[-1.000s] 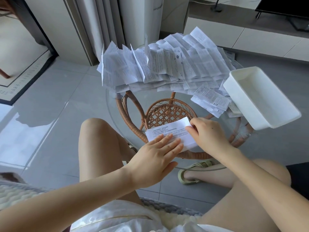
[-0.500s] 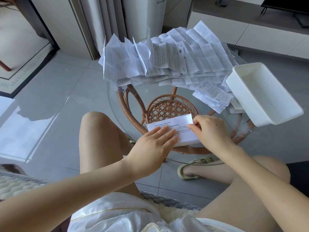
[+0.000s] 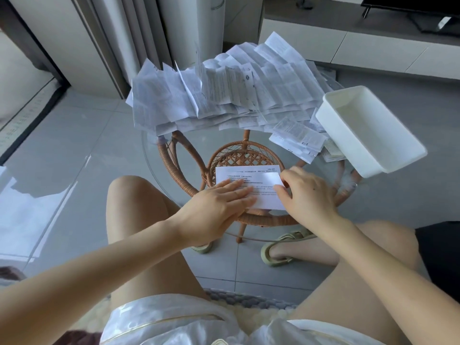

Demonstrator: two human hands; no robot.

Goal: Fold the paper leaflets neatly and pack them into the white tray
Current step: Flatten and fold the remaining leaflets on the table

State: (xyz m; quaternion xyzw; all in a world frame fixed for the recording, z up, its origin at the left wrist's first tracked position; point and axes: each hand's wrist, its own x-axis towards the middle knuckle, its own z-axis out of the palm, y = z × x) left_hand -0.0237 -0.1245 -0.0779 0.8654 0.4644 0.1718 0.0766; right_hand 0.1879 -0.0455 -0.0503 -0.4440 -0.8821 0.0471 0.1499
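A white printed leaflet (image 3: 258,180) lies on the near part of the round glass table (image 3: 159,175). My left hand (image 3: 219,207) presses flat on its left half with straight fingers. My right hand (image 3: 306,192) pinches the leaflet's right edge and has it turned over toward the left. A big heap of unfolded leaflets (image 3: 224,95) covers the far half of the table. The white tray (image 3: 368,130) stands at the right edge of the table, tilted over some papers, and I see nothing inside it.
A small stack of folded leaflets (image 3: 296,138) lies just left of the tray. Under the glass is a wicker frame (image 3: 244,158). My knees and sandalled feet are below the table. A white low cabinet (image 3: 348,48) runs along the back.
My right hand has lifted the leaflet's right edge and brought it leftward over the sheet. My left hand stays flat on the left half. The camera tilted slightly.
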